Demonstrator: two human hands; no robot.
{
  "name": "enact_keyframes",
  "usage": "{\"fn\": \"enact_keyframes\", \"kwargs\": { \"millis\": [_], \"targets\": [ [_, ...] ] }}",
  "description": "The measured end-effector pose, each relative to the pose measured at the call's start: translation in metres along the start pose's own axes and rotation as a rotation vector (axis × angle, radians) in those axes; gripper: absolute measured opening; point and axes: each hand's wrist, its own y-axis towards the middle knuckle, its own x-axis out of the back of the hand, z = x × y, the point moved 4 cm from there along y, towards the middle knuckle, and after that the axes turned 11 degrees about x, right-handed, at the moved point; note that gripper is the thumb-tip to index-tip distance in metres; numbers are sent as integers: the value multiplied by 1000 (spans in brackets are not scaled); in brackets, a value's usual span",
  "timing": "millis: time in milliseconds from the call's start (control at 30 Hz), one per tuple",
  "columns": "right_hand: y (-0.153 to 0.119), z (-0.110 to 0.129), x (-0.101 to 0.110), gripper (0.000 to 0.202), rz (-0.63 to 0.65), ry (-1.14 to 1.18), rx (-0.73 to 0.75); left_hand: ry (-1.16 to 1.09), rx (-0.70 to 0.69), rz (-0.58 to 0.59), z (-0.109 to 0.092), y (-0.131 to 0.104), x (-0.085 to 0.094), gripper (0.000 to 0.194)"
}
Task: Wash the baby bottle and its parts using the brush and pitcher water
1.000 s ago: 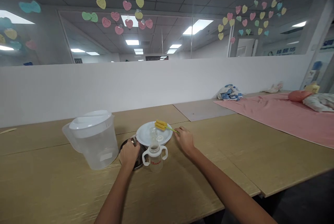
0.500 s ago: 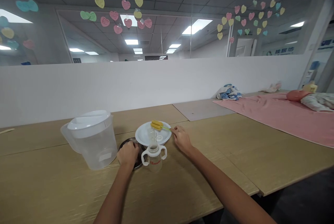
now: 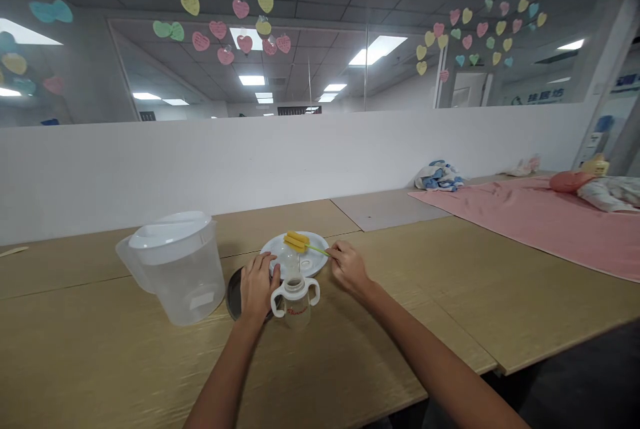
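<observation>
My right hand (image 3: pixel 349 269) pinches the thin green handle of a yellow sponge brush (image 3: pixel 297 241). The brush head is over a white plate (image 3: pixel 320 243). A clear piece and a small white ring lie on the plate. My left hand (image 3: pixel 257 285) has its fingers stretched forward above a dark round metal dish (image 3: pixel 234 294), close to the plate's left edge; I cannot tell whether it touches either. In front of the plate, between my hands, stands a clear baby bottle (image 3: pixel 298 314) with a white two-handled collar and an uncovered mouth.
To the left stands a clear plastic pitcher (image 3: pixel 185 282) with a white lid. A pink cloth (image 3: pixel 525 222) covers the table's right side, with a baby doll (image 3: pixel 573 182) on it. A crumpled blue-and-white cloth (image 3: pixel 439 177) lies by the white wall (image 3: pixel 250 169).
My left hand has gone from closed over the dark dish to fingers extended, a little right and forward. The sponge brush head has shifted slightly left; my right hand has barely moved.
</observation>
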Motion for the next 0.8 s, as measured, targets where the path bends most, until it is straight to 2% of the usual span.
{"fn": "enact_keyframes", "kwargs": {
  "millis": [100,300,467,567,700,800],
  "targets": [
    [-1,0,2,30,-31,45,17,-6,-7,47,1,-1,-5,31],
    [-3,7,4,29,-26,66,143,-8,-28,137,1,-3,-12,32],
    [-3,8,3,31,-20,67,153,3,15,197,-1,-5,-14,34],
    [-2,8,1,32,17,63,98,35,29,171,-1,-5,-12,32],
    [0,3,-1,34,53,-12,-76,56,39,136,0,-5,-12,32],
    [1,1,-5,34,122,-58,-106,69,34,133,0,-5,-12,31]
  ]
}}
